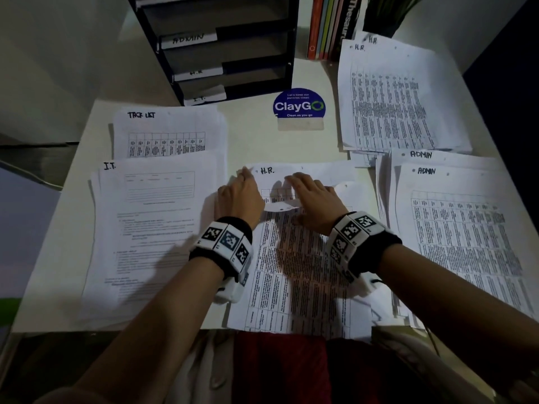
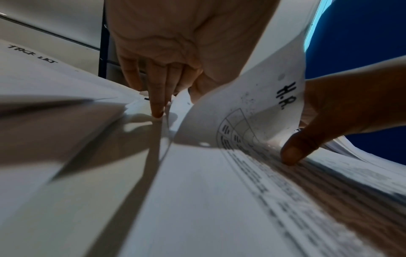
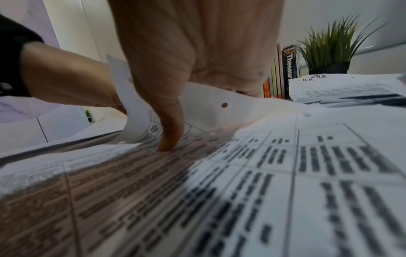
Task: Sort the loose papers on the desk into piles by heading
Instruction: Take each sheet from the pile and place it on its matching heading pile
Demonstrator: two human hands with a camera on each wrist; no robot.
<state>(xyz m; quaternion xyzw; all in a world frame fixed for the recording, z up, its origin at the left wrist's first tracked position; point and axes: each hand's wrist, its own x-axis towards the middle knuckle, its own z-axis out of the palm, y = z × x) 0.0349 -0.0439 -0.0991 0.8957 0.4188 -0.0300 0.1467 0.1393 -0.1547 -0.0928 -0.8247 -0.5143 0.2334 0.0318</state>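
Our left hand pinches the lifted corner of a white printed sheet headed "H.R." mid-tabletop, while our right hand lies flat on it, fingers straight. Around it lie white paper piles marked "I.T.", "TASK LIST", "ADMIN" and "H.R."; a round blue sign reads "ClayGo".

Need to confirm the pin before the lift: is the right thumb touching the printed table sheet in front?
Touching. The right wrist view shows the right hand with its thumb tip pressed onto the table sheet, no gap; the left wrist view agrees.
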